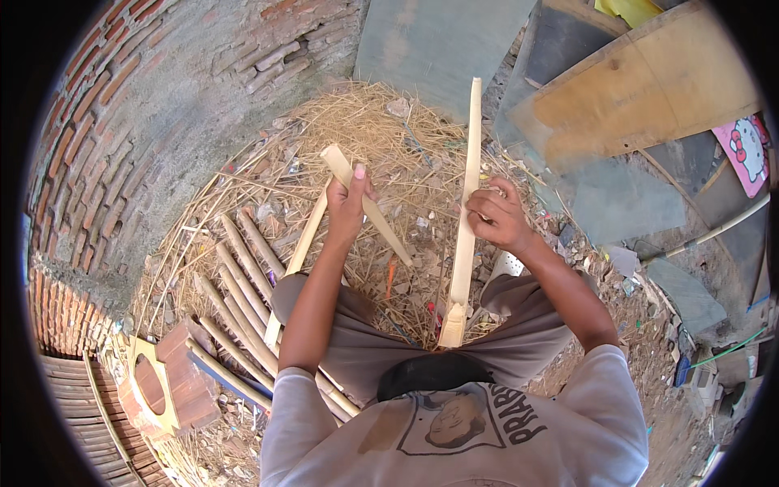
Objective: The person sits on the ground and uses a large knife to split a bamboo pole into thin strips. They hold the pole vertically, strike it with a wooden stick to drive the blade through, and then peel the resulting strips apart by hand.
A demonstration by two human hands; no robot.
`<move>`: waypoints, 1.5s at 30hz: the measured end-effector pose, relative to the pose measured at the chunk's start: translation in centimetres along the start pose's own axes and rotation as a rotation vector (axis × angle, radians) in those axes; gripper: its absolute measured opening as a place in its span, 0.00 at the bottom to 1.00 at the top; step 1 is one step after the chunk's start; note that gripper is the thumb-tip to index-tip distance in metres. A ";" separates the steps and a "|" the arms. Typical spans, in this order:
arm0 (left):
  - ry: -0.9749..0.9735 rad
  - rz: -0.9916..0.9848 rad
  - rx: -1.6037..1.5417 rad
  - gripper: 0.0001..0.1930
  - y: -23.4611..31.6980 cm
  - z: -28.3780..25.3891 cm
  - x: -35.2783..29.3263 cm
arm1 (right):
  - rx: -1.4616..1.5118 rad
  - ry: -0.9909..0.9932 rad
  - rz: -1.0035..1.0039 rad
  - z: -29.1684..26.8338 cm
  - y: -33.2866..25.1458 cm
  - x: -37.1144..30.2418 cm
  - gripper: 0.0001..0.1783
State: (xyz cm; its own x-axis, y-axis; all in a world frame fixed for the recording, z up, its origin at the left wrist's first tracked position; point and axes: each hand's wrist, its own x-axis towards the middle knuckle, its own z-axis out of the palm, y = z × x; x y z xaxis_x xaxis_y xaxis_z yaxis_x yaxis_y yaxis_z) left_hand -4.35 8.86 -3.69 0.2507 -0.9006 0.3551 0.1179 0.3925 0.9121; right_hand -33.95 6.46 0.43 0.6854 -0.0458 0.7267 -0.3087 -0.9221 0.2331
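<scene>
My left hand [348, 207] grips a short pale bamboo slat [381, 223] that slants from upper left to lower right over my lap. My right hand [497, 215] holds a long pale bamboo strip [468, 162] that stands almost upright, its split lower end [453, 325] resting between my knees. The two pieces are apart, a hand's width between them. Both forearms come up from my grey shirt at the bottom.
Several bamboo poles [243, 284] lie side by side at my left on a heap of straw [381, 138]. A red box with a round hole [162, 381] sits lower left. A brick wall [138, 105] curves behind; boards and slabs [641, 89] lean at the upper right.
</scene>
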 end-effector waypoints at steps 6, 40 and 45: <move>0.020 -0.106 0.117 0.19 3.2 3.2 1.7 | 0.015 0.141 -0.167 0.9 -2.4 2.3 0.16; -0.071 -0.096 -0.021 0.20 6.8 7.6 -0.5 | 0.829 0.120 1.113 4.5 -4.6 3.5 0.11; -0.102 0.013 -0.136 0.30 7.1 4.9 2.2 | 0.840 0.031 1.019 7.7 -5.1 1.0 0.10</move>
State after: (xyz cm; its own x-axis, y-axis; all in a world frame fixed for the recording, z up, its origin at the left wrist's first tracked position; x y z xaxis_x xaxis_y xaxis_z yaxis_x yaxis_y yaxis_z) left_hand -7.65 8.75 4.62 0.1551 -0.9070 0.3916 0.2457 0.4194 0.8739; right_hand -26.67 8.14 -5.00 0.3723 -0.8580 0.3538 -0.1661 -0.4367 -0.8842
